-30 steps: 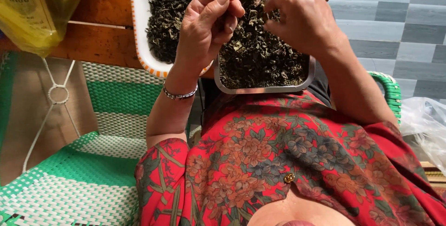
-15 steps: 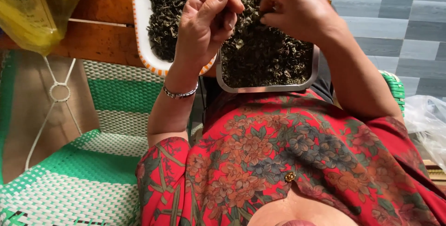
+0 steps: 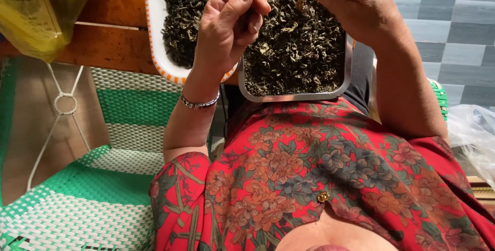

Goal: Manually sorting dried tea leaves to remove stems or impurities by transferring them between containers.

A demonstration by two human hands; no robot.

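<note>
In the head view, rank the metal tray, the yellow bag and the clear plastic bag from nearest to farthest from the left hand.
From the left hand:
1. Metal tray, full of dried leaves, right beside the hand, partly under it.
2. Yellow bag, at the upper left corner, well off to the hand's left.
3. Clear plastic bag, at the right edge, past the right arm.

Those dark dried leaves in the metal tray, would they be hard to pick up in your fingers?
The dried leaves look curled and crumbly, so probably light and brittle, apt to break if pinched hard. They lie loose in the metal tray, so a push would likely scatter them.
</note>
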